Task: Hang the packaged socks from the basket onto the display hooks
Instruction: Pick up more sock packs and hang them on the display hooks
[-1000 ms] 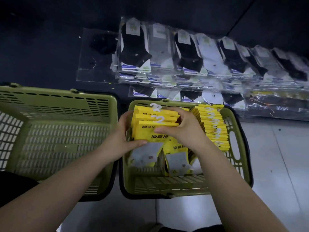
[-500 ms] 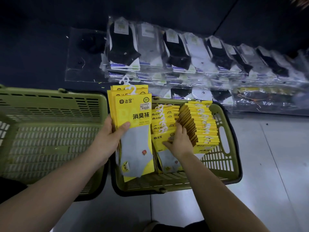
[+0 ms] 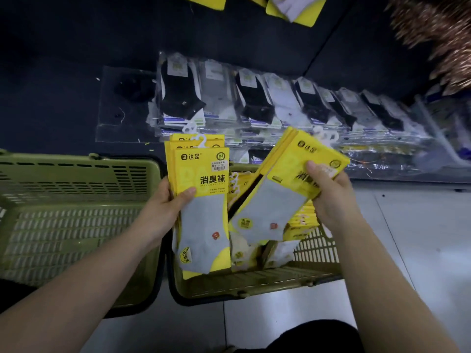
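Left hand [image 3: 163,207]: fingers curled round the left edge of an upright stack [image 3: 201,200] of yellow packaged socks, thumb pressed on the front card. White hanger hooks [image 3: 201,140] stand clear at the top edge.

Right hand [image 3: 328,197]: grips a tilted stack [image 3: 288,189] of the same packs by its right edge, thumb on the card, top corner leaning up and to the right. A narrow gap separates the two stacks; they do not touch.

Sock basket [image 3: 254,284]: green, slotted, on the floor below both hands. Both stacks are held above its rim. Loose packs [image 3: 300,225] stand inside along its right wall, more lie at its centre.

Second basket [image 3: 76,220]: green, just beside the sock basket's left wall.

Floor [image 3: 407,238]: pale tile, bare to the right of the sock basket and along its near edge.

Bagged socks [image 3: 254,103]: black and white pairs in clear bags, laid in an overlapping row at the floor's far edge, against the dark display panel [image 3: 102,34].

Hung packs [image 3: 293,6]: yellow, cut off by the top edge of the view, on the panel above the bagged row.

Top right corner: a brown blurred mass, not identifiable.
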Demonstrator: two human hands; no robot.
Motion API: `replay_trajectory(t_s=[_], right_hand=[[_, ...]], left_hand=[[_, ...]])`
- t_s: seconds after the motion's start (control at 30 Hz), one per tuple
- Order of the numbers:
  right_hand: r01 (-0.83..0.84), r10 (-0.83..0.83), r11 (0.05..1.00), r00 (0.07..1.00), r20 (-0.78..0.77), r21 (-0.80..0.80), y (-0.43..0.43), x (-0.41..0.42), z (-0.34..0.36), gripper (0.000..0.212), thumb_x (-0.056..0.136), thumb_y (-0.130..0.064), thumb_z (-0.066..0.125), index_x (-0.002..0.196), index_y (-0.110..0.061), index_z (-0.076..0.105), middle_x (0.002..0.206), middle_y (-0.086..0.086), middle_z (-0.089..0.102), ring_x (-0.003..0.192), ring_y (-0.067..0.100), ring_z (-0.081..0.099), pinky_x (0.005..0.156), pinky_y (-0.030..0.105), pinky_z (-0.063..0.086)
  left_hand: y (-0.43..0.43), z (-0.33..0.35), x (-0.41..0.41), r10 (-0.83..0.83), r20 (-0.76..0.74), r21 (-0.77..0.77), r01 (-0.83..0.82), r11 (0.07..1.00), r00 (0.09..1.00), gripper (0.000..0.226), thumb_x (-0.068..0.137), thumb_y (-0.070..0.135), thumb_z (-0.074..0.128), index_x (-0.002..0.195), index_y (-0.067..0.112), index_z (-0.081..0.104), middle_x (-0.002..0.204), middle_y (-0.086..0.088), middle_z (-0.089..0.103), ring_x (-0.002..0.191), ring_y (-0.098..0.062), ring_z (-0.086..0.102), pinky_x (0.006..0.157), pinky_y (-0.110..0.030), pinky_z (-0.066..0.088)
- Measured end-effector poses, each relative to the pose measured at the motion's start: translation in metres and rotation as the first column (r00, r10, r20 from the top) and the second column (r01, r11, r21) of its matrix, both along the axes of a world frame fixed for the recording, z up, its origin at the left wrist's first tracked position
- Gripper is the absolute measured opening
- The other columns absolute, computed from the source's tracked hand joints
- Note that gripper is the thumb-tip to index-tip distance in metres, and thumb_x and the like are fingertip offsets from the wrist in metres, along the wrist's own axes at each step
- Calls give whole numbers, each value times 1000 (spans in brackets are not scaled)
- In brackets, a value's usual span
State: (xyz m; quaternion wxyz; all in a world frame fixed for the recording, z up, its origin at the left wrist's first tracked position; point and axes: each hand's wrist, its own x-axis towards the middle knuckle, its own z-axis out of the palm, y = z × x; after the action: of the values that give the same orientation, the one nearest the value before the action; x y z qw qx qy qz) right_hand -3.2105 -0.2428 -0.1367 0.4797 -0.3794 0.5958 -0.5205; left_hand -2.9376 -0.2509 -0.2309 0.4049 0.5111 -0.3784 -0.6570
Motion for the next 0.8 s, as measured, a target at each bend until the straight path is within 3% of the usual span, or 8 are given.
replay_trajectory(t_s=[0.17,0.33,0.43,0.5,0.57,0.7,0.8], right_hand=[[-5,-2,994,998,-57,-113,-17,25,82,42,69,-30,73,106,-13,62,97,0,75,94,23,71,75,38,58],[-18,23,998,997,78,-57,-25,49,92,49,69,-27,71,114,-10,62,105,6,73,97,25,69,79,40,57],[-41,43,999,994,105,-28,-34,67,55,39,77,-18,72,114,-15,59,99,1,75,91,19,71,72,35,59],[5,3,999,989,148,-54,-39,72,33,44,80,-15,73,120,-16,55,103,-1,74,93,19,71,75,37,59],[23,-3,994,984,178,-109,-46,69,20,45,77,-18,76,118,-15,57,103,2,74,94,21,71,72,35,58],[-35,57,992,981,187,-122,-65,53,19,38,71,-25,79,104,-14,67,102,9,73,95,29,70,78,42,56],[-105,132,981,977,165,-162,-86,30,35,32,69,-24,77,99,-17,67,100,8,74,92,27,71,73,38,57]], left_hand=[[-12,35,-8,-47,47,-96,51,994,998,22,91,28,59,109,35,49,104,19,64,89,6,62,63,-10,49],[-30,80,-8,-80,55,-217,90,972,995,25,95,14,54,115,26,45,96,22,63,75,18,62,60,-2,45],[-40,91,-17,-72,23,-206,75,976,997,16,97,28,50,111,35,48,89,35,63,77,23,58,62,1,42],[-44,88,-23,-54,-33,-169,48,985,998,15,95,42,47,110,43,47,88,43,56,80,27,50,71,-2,37],[-45,87,-33,-35,-45,-135,28,990,998,22,85,55,48,105,45,49,88,44,57,82,25,51,74,-5,36],[-45,86,-59,-8,-67,-138,-1,990,998,57,58,65,61,111,44,53,99,31,68,86,12,65,66,-8,49],[-54,97,-85,74,-81,-182,-88,979,994,57,57,62,62,109,39,55,94,28,70,83,8,67,59,-6,49]])
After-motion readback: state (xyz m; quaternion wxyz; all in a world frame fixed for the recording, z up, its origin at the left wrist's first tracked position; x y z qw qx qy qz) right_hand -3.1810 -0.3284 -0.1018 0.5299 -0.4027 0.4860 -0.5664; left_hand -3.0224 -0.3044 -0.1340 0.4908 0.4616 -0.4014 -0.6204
